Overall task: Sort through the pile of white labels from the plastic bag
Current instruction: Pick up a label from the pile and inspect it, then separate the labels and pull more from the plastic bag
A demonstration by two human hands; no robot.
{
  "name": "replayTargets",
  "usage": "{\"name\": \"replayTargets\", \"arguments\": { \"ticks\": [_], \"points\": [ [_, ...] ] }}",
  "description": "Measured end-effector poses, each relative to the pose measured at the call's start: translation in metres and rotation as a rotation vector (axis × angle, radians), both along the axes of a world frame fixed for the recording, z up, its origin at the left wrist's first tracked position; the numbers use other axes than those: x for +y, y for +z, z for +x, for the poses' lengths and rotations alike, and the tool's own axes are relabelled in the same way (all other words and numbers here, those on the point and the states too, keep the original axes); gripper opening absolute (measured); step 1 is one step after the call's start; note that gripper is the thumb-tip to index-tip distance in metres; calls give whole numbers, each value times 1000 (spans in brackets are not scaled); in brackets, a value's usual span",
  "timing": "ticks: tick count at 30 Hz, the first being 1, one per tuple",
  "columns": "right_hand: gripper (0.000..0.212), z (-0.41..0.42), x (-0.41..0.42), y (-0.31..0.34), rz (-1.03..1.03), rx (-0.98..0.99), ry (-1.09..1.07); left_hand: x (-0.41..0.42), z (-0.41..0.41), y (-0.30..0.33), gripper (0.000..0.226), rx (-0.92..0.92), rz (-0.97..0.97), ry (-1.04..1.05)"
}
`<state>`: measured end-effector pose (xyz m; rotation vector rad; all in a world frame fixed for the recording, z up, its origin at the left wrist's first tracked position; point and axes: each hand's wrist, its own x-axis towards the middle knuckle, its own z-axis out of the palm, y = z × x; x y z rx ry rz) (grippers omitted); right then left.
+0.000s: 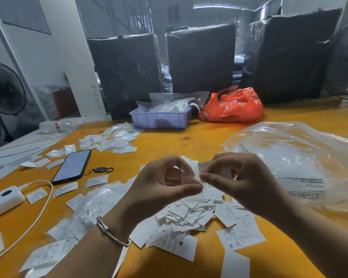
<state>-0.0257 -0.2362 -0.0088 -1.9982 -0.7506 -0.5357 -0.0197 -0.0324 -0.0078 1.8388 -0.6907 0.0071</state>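
— White paper labels, a loose heap of small printed rectangles (189, 215), are lying at the lower centre of the frame on the orange wooden tabletop (189, 141), just below both hands.

— And the hands themselves?

— The left hand (165, 185) is curling thumb and fingers round a small white label (186, 173), and the right hand (243, 177) is pinching another printed white label (205, 167) between thumb and forefinger. The two slips are meeting at the middle of the frame, above the heap.

— Where is the bag sitting?

— The big crumpled clear plastic bag with printed warning text (301, 163) is lying at the right of the frame, just beside the heap and behind the right wrist.

— How should the sorting go, in your view?

— I'd be separating one label at a time, turning the size letter upward before placing it; M and S marks are showing on slips in the lower part. Small groups of sorted white slips (117, 143) are spreading at the upper left, so each should be joining its match.

— Anything else nearby?

— A black smartphone (71, 166), a white power bank with cable (4, 199), a lilac plastic tray (161, 118) and a red plastic bag (233, 106) are sitting further out.
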Motion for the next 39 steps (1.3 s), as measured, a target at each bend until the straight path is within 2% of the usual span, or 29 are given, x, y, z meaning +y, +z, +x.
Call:
{"name": "replayTargets", "arguments": {
  "ticks": [3, 7, 14, 17, 19, 21, 24, 31, 39],
  "points": [
    [7, -1, 0, 1, -17, -10, 9, 0, 1, -1, 32, -60, 43, 43],
    [18, 0, -1, 2, -1, -18, -13, 0, 2, 1, 24, -50, -5, 49],
    [16, 0, -5, 3, 56, 33, 19, -1, 1, 0, 23, -35, 10, 17],
    [21, -1, -7, 5, 111, 24, 18, 0, 1, -1, 24, -43, -23, 29],
    [12, -2, -8, 8, 210, 11, -3, 1, 2, -1, 25, -60, -25, 34],
    [24, -2, -8, 10, 303, 25, -6, 1, 2, -2, 26, -72, -14, 36],
    [42, -7, -7, 12, 301, -4, 10, 1, 2, -2, 26, -78, -3, 34],
    [10, -14, -2, 14, 43, -253, -68, 2, 3, -2, 23, -68, 26, 41],
    [6, -11, -5, 14, -31, -248, -73, 1, 3, -1, 27, -53, 24, 37]
  ]
}}
